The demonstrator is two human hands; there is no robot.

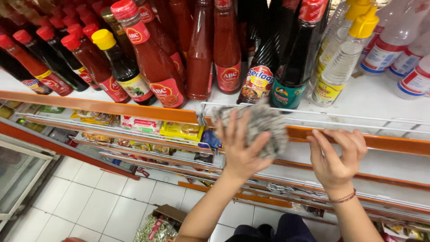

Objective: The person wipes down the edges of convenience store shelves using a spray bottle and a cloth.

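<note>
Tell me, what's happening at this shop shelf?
A person stands at a shelf of sauce bottles. The left hand presses a grey cloth against the wire rail along the shelf's front edge. The right hand rests its fingers on the orange edge strip beside it. Snack packets fill the shelves below.

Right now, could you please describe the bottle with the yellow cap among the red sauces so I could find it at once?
On the top white shelf, look at the left half, where the red-capped sauce bottles lean. The dark sauce bottle stands among them, left of the left hand. It alone there has a yellow cap and near-black contents.
</note>
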